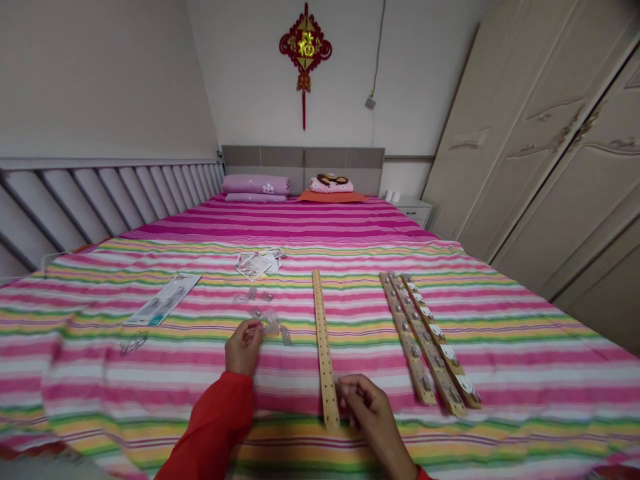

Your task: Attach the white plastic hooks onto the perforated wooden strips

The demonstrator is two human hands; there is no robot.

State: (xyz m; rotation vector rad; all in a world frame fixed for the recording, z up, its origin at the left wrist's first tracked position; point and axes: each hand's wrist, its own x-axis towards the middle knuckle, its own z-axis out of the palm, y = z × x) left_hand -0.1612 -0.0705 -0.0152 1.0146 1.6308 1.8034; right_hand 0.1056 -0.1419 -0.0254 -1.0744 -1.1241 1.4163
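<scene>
A long wooden strip with rows of holes (pixel 323 340) lies lengthwise on the striped bedspread (pixel 525 360). My right hand (pixel 367 403) is curled at its near end, fingers pinched against the strip's edge. My left hand (pixel 243 347), in a red sleeve, is closed on a small clear plastic packet (pixel 270 327) from a scatter of similar clear packets (pixel 253 297). To the right lie three more wooden strips (pixel 425 340) side by side, fitted with small metal and white pieces.
A printed packaging card (pixel 163 300) and a small wire piece (pixel 133 343) lie at the left. Opened packets (pixel 257 263) sit further up the bed. Pillows (pixel 256 187) rest at the headboard. A wardrobe (pixel 550 153) stands at the right, a slatted rail (pixel 100 200) at the left.
</scene>
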